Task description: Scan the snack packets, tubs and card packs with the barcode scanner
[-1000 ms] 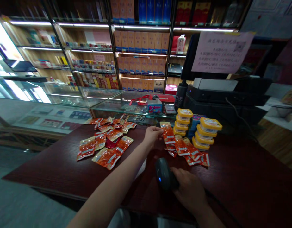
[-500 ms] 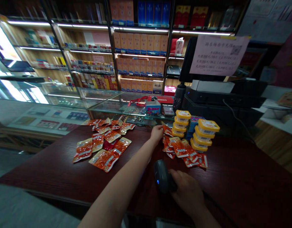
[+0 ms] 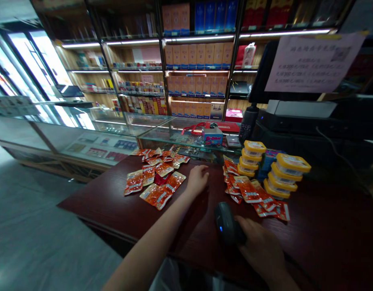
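Observation:
My right hand (image 3: 260, 244) is wrapped round the handle of a dark barcode scanner (image 3: 225, 223) with a blue light, held over the dark wooden counter (image 3: 201, 226). My left hand (image 3: 198, 178) is over the counter between two groups of packets, holding nothing that I can see, its fingers partly extended and apart. Left of it lies a spread of orange snack packets (image 3: 157, 196). To its right is a heap of similar orange packets (image 3: 249, 190). Beside that heap rise two stacks of yellow-lidded tubs, a nearer stack (image 3: 285, 173) and a farther stack (image 3: 249, 159).
Behind the counter stands a glass display case (image 3: 192, 135) with a small blue-and-pink box (image 3: 213, 136) on top. A monitor (image 3: 260, 72) bearing a paper notice (image 3: 315, 62) is at the right, above a dark machine (image 3: 298, 125). Shelves of boxed goods (image 3: 198, 56) line the wall.
My left hand has left the right-hand packet heap and moved left across the counter. My right hand keeps hold of the scanner. The whole view has swung to the left.

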The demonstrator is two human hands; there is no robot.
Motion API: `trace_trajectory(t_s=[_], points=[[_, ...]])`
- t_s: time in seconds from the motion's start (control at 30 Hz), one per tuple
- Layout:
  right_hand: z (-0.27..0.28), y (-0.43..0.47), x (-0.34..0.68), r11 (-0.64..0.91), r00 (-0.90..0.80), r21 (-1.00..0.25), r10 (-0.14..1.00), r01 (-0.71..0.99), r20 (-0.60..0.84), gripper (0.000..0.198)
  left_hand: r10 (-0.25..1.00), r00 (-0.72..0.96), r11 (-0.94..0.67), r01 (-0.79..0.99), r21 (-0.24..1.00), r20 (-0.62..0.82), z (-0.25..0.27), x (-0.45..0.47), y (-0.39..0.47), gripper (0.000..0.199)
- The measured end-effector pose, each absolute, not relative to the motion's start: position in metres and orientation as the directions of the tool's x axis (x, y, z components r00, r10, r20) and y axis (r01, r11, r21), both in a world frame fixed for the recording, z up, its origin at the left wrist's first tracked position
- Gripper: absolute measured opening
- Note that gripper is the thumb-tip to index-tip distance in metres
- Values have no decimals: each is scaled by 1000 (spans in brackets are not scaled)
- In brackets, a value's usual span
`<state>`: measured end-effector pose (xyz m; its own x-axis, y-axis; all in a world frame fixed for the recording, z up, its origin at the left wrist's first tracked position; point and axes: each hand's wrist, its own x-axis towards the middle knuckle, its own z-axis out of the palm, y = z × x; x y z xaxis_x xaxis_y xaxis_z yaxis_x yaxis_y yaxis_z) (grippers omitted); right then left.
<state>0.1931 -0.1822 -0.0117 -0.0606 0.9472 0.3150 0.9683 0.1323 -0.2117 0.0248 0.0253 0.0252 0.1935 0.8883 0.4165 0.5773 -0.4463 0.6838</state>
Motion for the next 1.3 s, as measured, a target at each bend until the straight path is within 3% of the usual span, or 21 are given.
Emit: trace_trajectory(t_s=[0.1, 0.2, 0.3, 0.37, 0.57, 0.67, 0.77, 0.9, 0.97, 1.03, 1.1, 1.17, 1.23, 1.3], points=[[-13, -183, 194, 156, -83, -198, 939, 968, 333, 39, 886, 137, -375, 775, 509, 443, 36, -12, 17, 27], [-14, -184, 195, 167, -91, -193, 932, 967, 352, 39, 896, 16, -186, 921, 343, 443, 50, -46, 13, 32], [-14, -184, 195, 160, -82, -193, 929, 968, 362, 37, 914, -70, -16, 978, 208, 400, 58, -76, 15, 40], [-14, -184, 195, 166, -86, -193, 927, 967, 364, 37, 931, -60, 3, 988, 156, 361, 59, -94, 19, 42], [-14, -183, 194, 155, -79, -190, 932, 969, 355, 38, 969, -14, -18, 992, 127, 248, 46, -119, 31, 35], [-14, -183, 194, 148, -78, -190, 940, 971, 333, 41, 937, -24, -33, 987, 158, 347, 44, -118, 34, 31], [-15, -183, 195, 145, -76, -193, 942, 970, 326, 39, 857, -52, -145, 930, 337, 513, 48, -112, 38, 27], [-18, -183, 196, 164, -88, -189, 930, 968, 357, 38, 751, -291, -308, 641, 704, 593, 52, -91, 46, 18], [-19, -183, 197, 174, -94, -181, 921, 968, 379, 39, 766, -420, -350, 363, 863, 487, 48, -74, 49, 14], [-19, -183, 196, 179, -99, -175, 915, 968, 391, 41, 847, -458, -306, -3, 952, 271, 41, -56, 49, 9], [-20, -183, 196, 179, -102, -164, 913, 970, 395, 42, 920, -391, -147, -342, 928, 2, 33, -37, 46, 4], [-20, -183, 196, 172, -97, -154, 911, 973, 400, 42, 937, -265, 46, -555, 830, -229, 27, -21, 40, 2], [-18, -183, 196, 165, -88, -164, 915, 973, 394, 41, 941, -128, 156, -657, 738, -313, 24, -10, 34, 9], [-16, -183, 195, 159, -80, -191, 926, 969, 369, 41, 968, -29, 163, -687, 708, -250, 23, -3, 28, 20]])
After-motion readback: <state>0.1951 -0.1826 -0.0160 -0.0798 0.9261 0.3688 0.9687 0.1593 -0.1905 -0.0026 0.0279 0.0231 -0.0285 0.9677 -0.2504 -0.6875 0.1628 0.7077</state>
